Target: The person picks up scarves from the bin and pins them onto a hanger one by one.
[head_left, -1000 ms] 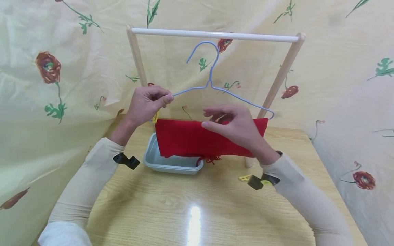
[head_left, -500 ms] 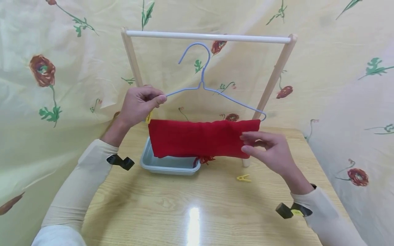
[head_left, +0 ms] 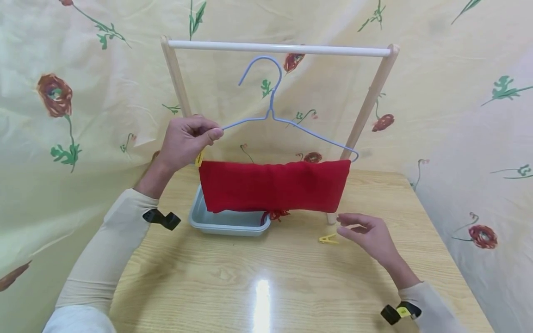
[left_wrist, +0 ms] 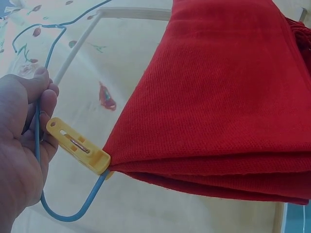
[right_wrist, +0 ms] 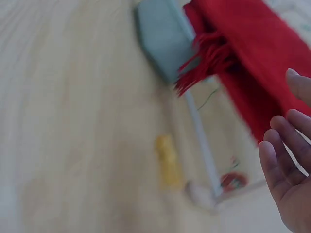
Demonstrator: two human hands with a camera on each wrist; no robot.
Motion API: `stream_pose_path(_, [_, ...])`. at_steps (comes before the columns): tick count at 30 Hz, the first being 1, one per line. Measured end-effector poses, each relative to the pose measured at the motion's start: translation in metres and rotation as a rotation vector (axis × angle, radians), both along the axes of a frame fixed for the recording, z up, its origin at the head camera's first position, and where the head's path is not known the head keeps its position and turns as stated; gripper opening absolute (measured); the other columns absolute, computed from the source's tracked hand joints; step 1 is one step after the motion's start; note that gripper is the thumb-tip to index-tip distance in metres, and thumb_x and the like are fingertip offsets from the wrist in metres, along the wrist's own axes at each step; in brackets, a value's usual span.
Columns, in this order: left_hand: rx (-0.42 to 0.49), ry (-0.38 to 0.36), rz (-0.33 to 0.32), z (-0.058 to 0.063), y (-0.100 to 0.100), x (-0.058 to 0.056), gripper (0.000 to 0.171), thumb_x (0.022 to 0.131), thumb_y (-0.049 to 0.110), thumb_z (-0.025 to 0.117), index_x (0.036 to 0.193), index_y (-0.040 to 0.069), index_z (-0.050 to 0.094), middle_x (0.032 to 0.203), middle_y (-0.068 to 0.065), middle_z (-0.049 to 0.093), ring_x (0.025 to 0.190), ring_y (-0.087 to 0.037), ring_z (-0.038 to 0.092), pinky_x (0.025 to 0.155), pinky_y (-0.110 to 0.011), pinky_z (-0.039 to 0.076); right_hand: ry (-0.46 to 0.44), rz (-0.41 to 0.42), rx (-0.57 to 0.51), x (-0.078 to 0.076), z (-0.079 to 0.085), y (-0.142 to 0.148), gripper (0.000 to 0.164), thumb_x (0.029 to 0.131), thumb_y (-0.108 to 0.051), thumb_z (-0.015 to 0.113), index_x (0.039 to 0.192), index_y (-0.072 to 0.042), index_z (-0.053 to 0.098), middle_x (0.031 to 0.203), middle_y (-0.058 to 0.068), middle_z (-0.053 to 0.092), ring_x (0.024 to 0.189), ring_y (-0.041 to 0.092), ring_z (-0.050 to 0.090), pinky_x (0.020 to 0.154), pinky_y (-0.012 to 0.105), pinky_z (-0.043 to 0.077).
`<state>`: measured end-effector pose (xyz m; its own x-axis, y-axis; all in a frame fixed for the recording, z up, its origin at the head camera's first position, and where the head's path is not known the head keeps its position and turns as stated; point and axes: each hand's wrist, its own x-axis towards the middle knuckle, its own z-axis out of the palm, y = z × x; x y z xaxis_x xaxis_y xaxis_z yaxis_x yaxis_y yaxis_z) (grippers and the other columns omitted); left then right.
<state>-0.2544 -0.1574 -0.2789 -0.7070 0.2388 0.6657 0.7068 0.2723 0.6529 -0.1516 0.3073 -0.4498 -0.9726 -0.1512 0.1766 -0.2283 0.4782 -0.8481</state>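
Note:
My left hand [head_left: 185, 141] pinches the left arm of a blue wire hanger [head_left: 310, 131] and holds it up, hook on top. A folded red scarf [head_left: 275, 187] with fringe hangs over the hanger's lower bar. One yellow clothespin [left_wrist: 79, 146] clamps the scarf's corner to the bar, just below the left fingers. My right hand [head_left: 370, 238] hovers over the table, fingers loosely bent and holding nothing. Just left of its fingertips a second yellow clothespin [head_left: 328, 239] lies on the table; it shows blurred in the right wrist view.
Behind the hanger stands a wooden rack with a white top rail [head_left: 279, 47]. A light blue plastic bin [head_left: 229, 229] sits on the wooden table [head_left: 208, 282], partly under the scarf. Flowered cloth [head_left: 449, 115] surrounds the table at the back and sides.
My right hand has moved from in front of the scarf, rightward and then down toward the loose clothespin. The left hand keeps holding the hanger; the whole view has shifted slightly.

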Motion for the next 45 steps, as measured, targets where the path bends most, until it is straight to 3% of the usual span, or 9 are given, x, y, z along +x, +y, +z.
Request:
stream_pose_path(5, [0.011, 0.008, -0.011, 0.0, 0.0, 0.0, 0.008, 0.089, -0.003, 0.075, 0.096, -0.006, 0.078, 0.077, 0.007, 0.066, 0.064, -0.012, 0.058, 0.056, -0.021, 0.045, -0.094, -0.013, 0.088, -0.004, -0.028, 0.015, 0.047, 0.091, -0.03, 0.08, 0.129, -0.004, 0.069, 0.122, 0.016, 0.072, 0.102, 0.012, 0.07, 0.08, 0.024, 0.058])
stream_pose_path(10, [0.017, 0.011, -0.021, 0.0, 0.001, 0.0, 0.007, 0.088, -0.004, 0.075, 0.095, -0.006, 0.078, 0.077, 0.007, 0.066, 0.064, -0.012, 0.057, 0.056, -0.021, 0.045, -0.107, 0.035, 0.185, -0.011, -0.046, 0.024, 0.049, 0.09, -0.036, 0.08, 0.129, -0.009, 0.07, 0.124, 0.01, 0.072, 0.11, 0.027, 0.066, 0.081, 0.027, 0.058])
stream_pose_path(15, [0.022, 0.022, -0.03, 0.0, 0.002, 0.0, 0.006, 0.088, -0.005, 0.075, 0.094, -0.006, 0.078, 0.075, 0.006, 0.065, 0.063, -0.013, 0.056, 0.054, -0.022, 0.044, -0.098, 0.048, 0.278, -0.016, -0.057, 0.027, 0.051, 0.087, -0.04, 0.081, 0.129, -0.011, 0.071, 0.125, 0.005, 0.072, 0.112, 0.027, 0.063, 0.084, 0.029, 0.057])
stream_pose_path(20, [0.024, 0.031, -0.031, 0.0, 0.001, 0.0, 0.006, 0.087, -0.006, 0.076, 0.093, -0.006, 0.078, 0.074, 0.006, 0.065, 0.063, -0.013, 0.056, 0.054, -0.022, 0.043, -0.082, 0.063, 0.325, -0.021, -0.06, 0.024, 0.054, 0.084, -0.04, 0.084, 0.128, -0.011, 0.071, 0.126, 0.007, 0.071, 0.111, 0.026, 0.065, 0.084, 0.032, 0.056])
stream_pose_path(28, [0.02, 0.026, -0.041, -0.001, 0.001, 0.0, 0.006, 0.088, -0.007, 0.075, 0.093, -0.006, 0.078, 0.075, 0.005, 0.065, 0.063, -0.013, 0.057, 0.055, -0.022, 0.046, -0.051, 0.081, 0.392, -0.025, -0.065, 0.019, 0.057, 0.078, -0.039, 0.089, 0.125, -0.012, 0.073, 0.118, 0.001, 0.072, 0.112, 0.025, 0.065, 0.095, 0.05, 0.05])
stream_pose_path(41, [0.015, 0.026, -0.042, -0.002, 0.001, -0.001, 0.008, 0.087, -0.007, 0.075, 0.094, -0.005, 0.078, 0.074, 0.003, 0.064, 0.064, -0.014, 0.057, 0.056, -0.022, 0.046, 0.022, 0.124, 0.462, -0.03, -0.073, 0.019, 0.035, 0.08, -0.028, 0.09, 0.111, -0.019, 0.078, 0.101, -0.008, 0.068, 0.097, 0.014, 0.062, 0.087, 0.041, 0.051])
stream_pose_path(45, [0.015, 0.02, -0.044, -0.002, 0.001, -0.001, 0.008, 0.088, -0.006, 0.075, 0.096, -0.005, 0.078, 0.075, 0.003, 0.065, 0.065, -0.015, 0.057, 0.057, -0.023, 0.047, -0.002, 0.105, 0.473, -0.028, -0.07, 0.02, 0.034, 0.081, -0.029, 0.088, 0.112, -0.02, 0.078, 0.104, -0.008, 0.071, 0.094, 0.014, 0.062, 0.083, 0.037, 0.052])
